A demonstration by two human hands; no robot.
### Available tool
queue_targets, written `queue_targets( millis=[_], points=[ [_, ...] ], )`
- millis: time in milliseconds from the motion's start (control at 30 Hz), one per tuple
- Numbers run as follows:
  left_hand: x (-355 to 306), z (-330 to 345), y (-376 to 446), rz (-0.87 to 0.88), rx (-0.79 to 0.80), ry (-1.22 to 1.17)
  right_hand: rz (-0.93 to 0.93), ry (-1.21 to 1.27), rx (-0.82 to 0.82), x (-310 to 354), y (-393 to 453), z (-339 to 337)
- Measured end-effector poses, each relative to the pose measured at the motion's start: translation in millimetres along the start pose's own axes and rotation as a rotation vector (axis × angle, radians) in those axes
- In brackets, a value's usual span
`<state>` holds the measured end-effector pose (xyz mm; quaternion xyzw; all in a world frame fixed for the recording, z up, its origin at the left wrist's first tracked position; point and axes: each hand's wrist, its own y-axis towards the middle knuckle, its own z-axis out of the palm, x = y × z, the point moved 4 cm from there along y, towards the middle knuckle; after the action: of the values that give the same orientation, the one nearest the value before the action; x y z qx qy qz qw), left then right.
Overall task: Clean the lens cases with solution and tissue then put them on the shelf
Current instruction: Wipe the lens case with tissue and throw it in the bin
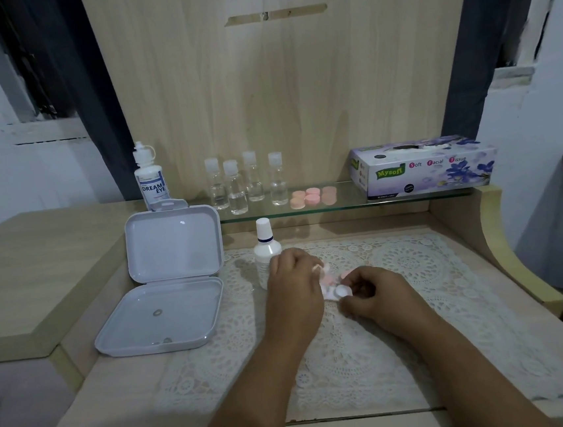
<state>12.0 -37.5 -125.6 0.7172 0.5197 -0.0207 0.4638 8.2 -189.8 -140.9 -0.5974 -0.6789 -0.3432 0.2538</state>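
Over the lace mat, both my hands meet on a small pink and white lens case (331, 279) wrapped partly in white tissue (329, 294). My left hand (293, 281) grips the case and tissue from the left. My right hand (374, 294) pinches the white cap end from the right. A white solution bottle (265, 246) with its cap on stands just behind my left hand. On the glass shelf (348, 203) lie pink lens cases (313, 196) in a small cluster. The tissue box (423, 167) sits at the shelf's right end.
An open white plastic box (164, 293) lies at the left of the mat, its lid upright. A Dream Eye bottle (151, 177) stands behind it. Several small clear bottles (246, 185) line the shelf's left part. Raised wooden sides border the desk.
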Motion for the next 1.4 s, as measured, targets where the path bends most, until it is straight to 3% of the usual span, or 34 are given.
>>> queue_targets(
  millis=[300,500,633,767,867,1100,1400],
  points=[
    [9.3,-7.6,-2.7,-0.353,-0.099,-0.363,0.003,0.278,-0.257,-0.8,-1.7,-11.8],
    [12.5,7.4,-3.0,-0.757,0.142,-0.928,-0.082,0.411,-0.152,3.5,-0.6,-7.4],
    [5.4,9.4,-5.4,-0.762,0.313,-1.082,-0.124,0.455,-0.063,7.5,-1.7,-5.5],
    [2.4,8.0,-7.0,-0.778,0.381,-1.188,-0.135,0.476,-0.044,8.3,-2.4,-7.0],
    [4.1,7.6,-7.3,-0.783,0.355,-1.212,-0.149,0.453,-0.059,7.6,-2.2,-8.0],
    [14.5,2.9,-5.4,-0.778,0.114,-1.127,-0.151,0.406,-0.108,4.5,-0.9,-8.0],
    [15.1,-11.0,-1.6,-0.608,-0.069,-0.709,-0.087,0.233,-0.055,-1.0,-0.5,-4.3]
  ],
)
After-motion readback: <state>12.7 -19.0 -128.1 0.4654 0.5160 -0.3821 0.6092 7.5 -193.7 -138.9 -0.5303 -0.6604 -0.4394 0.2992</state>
